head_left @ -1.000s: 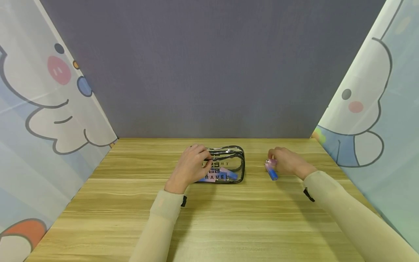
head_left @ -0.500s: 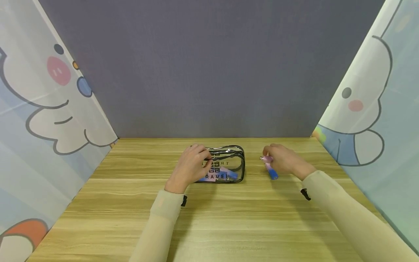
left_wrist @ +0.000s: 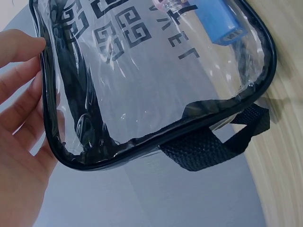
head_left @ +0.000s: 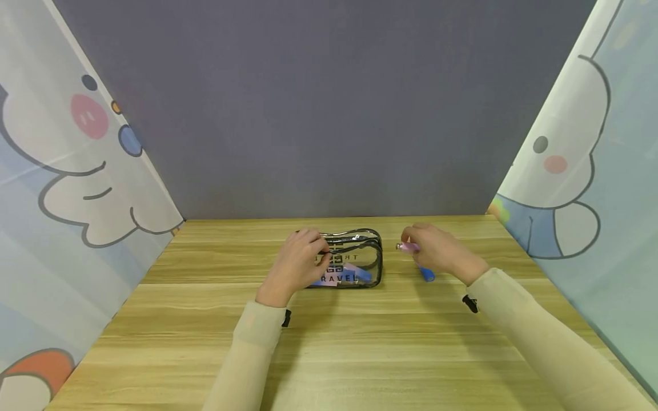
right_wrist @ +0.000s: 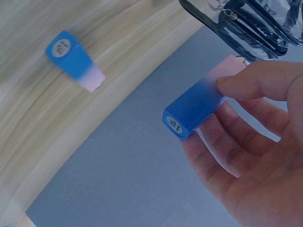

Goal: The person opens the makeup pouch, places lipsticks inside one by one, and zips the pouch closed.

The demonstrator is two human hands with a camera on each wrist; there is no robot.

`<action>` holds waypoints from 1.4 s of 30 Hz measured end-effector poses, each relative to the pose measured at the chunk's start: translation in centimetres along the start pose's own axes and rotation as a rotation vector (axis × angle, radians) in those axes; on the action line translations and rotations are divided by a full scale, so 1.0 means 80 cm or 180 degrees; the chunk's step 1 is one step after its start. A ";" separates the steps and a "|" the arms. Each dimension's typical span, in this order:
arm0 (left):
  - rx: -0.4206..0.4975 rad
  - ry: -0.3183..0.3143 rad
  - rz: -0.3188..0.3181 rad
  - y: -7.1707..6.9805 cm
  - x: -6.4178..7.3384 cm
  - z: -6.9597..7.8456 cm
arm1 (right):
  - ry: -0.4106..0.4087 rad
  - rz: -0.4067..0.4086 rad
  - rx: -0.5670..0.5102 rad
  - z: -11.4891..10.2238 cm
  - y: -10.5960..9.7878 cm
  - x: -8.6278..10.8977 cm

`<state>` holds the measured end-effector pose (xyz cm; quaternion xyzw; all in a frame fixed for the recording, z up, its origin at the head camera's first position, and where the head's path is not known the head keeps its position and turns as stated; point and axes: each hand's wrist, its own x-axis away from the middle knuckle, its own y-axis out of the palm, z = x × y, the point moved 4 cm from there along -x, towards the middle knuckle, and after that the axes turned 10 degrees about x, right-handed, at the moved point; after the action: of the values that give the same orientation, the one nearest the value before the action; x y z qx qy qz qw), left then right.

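Observation:
A clear travel pouch (head_left: pixel 354 260) with black piping stands on the table, and my left hand (head_left: pixel 295 260) pinches its upper edge near the left end. Through its plastic show pink-and-blue tubes, one with a blue end (left_wrist: pixel 220 23) in the left wrist view. Right of the pouch, my right hand (head_left: pixel 437 248) holds a square pink-to-blue lipstick-like tube (right_wrist: pixel 199 101) between thumb and fingers, above the table. The tube's pink end, with a small shiny tip, points toward the pouch. A similar tube (right_wrist: pixel 73 59) lies on the wood below, partly hidden by that hand in the head view.
The wooden table (head_left: pixel 349 348) ends at a grey panel (head_left: pixel 329 114) behind. Cartoon-printed cloths (head_left: pixel 555 222) flank both sides. A black fabric loop (left_wrist: pixel 199 151) sticks out from the pouch's end.
The right hand has lifted one tube off the other and carried it left, toward the pouch. The left hand and the pouch have stayed nearly still.

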<state>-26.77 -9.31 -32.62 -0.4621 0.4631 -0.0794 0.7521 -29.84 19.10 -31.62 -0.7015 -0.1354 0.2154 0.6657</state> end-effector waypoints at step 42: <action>-0.0164 -0.0049 0.0222 -0.012 0.024 -0.015 | -0.0161 0.0323 -0.0333 -0.048 -0.052 -0.026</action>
<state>-26.35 -11.66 -33.24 -0.4654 0.4751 -0.0376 0.7459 -29.41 15.02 -27.11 -0.7356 -0.1275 0.2592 0.6128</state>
